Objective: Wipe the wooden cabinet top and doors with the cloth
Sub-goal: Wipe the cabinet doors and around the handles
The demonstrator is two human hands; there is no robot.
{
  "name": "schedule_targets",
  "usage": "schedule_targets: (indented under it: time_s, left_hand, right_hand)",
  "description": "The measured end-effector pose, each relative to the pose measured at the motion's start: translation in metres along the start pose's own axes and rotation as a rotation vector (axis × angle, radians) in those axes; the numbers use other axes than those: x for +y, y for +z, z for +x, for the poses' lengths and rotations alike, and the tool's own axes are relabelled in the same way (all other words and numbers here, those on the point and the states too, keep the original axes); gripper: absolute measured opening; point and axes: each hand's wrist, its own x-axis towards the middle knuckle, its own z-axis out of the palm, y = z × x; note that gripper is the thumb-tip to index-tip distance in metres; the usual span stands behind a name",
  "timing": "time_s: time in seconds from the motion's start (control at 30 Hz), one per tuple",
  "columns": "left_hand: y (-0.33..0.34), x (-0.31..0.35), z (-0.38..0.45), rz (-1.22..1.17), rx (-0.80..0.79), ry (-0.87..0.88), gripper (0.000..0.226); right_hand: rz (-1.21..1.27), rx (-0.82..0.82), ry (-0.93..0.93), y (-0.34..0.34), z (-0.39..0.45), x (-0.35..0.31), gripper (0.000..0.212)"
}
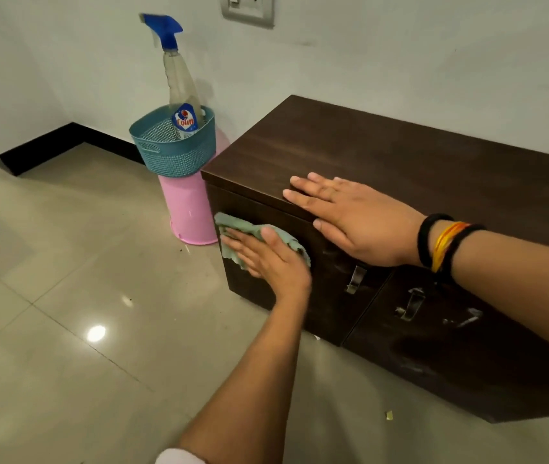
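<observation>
We're at the left end of the wooden cabinet [383,155], low unit against the wall, sitting on the tiled floor [65,279]. Our left hand [266,256] is flat, fingers straight, pressing the green cloth [233,226] against the left door [326,289], upper left area of the door near the cabinet's corner. Cloth is bunched, edges sticking out above and below the fingers. Our right hand [350,219] is released, palm down, fingers spread, resting on the front edge of the cabinet top, just above the cloth; nothing in it. Black and orange bands [440,242] on that wrist.

Two metal handles [355,279] where the doors meet. Right door [467,356] shows pale smudges and streaks.

Just left of the cabinet: an upturned pink bucket [189,209] on the floor, touching or nearly touching the cabinet side. A blue perforated basket [172,152] sits on it, with a Colin spray bottle [181,82] standing tilted inside, blue trigger head. Wall socket [248,8] above. Small scrap [389,415] on the floor in front of the right door.
</observation>
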Motion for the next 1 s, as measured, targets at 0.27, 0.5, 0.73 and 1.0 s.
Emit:
schedule_targets:
  time_s: [0.27,0.5,0.73,1.0]
  left_hand:
    - [-0.007,-0.002,0.045,-0.088,0.157,-0.203,0.062]
    - [-0.003,-0.005,0.048,-0.044,0.091,0.129,0.065]
    - [0.002,0.006,0.002,-0.005,0.014,0.045,0.066]
    - [0.002,-0.027,-0.01,-0.046,0.013,-0.225,0.075]
  right_hand:
    - [0.009,0.013,-0.005,0.003,0.002,0.001,0.058]
    - [-0.006,0.003,0.006,0.002,0.003,0.003,0.061]
    - [-0.032,-0.008,0.014,-0.002,0.003,-0.003,0.061]
    - [-0.006,0.005,0.006,-0.002,0.012,-0.003,0.059]
